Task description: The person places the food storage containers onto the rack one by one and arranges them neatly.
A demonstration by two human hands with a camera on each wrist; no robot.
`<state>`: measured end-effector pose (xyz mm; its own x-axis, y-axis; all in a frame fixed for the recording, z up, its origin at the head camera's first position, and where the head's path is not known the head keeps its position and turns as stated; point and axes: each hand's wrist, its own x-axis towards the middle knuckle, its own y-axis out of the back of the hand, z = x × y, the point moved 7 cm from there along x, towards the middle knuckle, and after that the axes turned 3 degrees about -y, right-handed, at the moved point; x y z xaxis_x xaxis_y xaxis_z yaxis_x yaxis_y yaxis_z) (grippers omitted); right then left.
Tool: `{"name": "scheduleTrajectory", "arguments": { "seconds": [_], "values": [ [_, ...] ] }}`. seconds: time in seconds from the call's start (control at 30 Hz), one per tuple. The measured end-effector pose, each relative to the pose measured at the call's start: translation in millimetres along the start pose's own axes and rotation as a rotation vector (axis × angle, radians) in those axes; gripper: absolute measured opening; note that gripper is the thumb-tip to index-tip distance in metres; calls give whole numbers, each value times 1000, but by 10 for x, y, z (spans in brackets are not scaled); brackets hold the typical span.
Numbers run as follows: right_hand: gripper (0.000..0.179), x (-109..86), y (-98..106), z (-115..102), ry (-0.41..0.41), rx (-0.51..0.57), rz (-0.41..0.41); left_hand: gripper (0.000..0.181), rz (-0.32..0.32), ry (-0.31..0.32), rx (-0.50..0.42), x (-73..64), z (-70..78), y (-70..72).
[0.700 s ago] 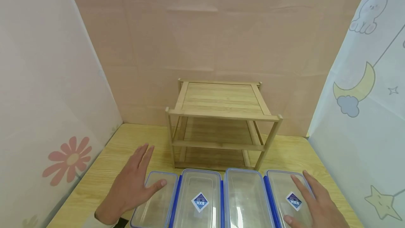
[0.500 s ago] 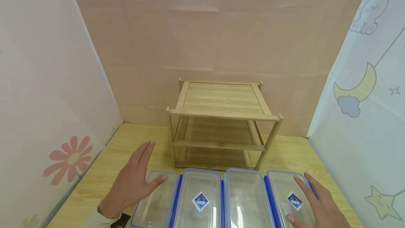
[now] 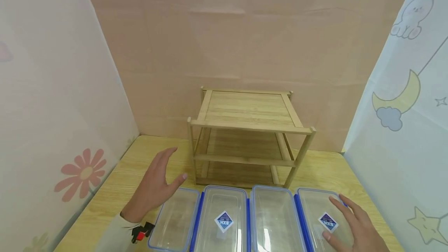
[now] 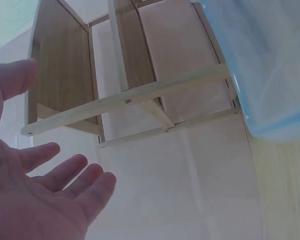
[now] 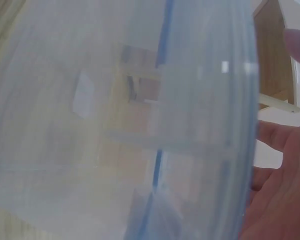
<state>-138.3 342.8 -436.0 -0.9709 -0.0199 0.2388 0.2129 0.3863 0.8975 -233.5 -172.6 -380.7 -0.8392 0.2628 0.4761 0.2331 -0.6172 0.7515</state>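
Several clear food storage containers with blue-edged lids stand in a row along the near side of the table. My left hand (image 3: 154,184) hovers by the leftmost container (image 3: 178,221), its fingers extended and thumb apart, holding nothing. In the left wrist view the palm and spread fingers show against the rack. My right hand (image 3: 360,226) is over the right side of the rightmost container (image 3: 311,205), fingers loosely bent and thumb apart. The right wrist view has a clear container wall (image 5: 200,165) close up, with the hand's fingers partly hidden behind it.
Behind the containers stands a wooden tiered rack (image 3: 250,108) on the wood-grain table (image 3: 322,170). Two middle containers, one labelled container (image 3: 222,201) and one plain container (image 3: 273,213), sit between the hands. Cloth-like walls enclose the table at the back and sides.
The left hand has shifted slightly up and to the right, turning more side-on. The right hand moves slightly right, and the whole head view shifts a little. The containers stay in their row.
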Motion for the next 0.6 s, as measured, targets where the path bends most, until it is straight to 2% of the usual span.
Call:
{"name": "scheduleTrajectory", "arguments": {
  "seconds": [0.33,0.6],
  "values": [
    [83,36,-133,264,-108,-43,-87,66,81,-40,-187,227,-33,-75],
    [82,30,-183,437,-134,1,-108,61,83,-23,-294,355,-83,-154]
  ]
}}
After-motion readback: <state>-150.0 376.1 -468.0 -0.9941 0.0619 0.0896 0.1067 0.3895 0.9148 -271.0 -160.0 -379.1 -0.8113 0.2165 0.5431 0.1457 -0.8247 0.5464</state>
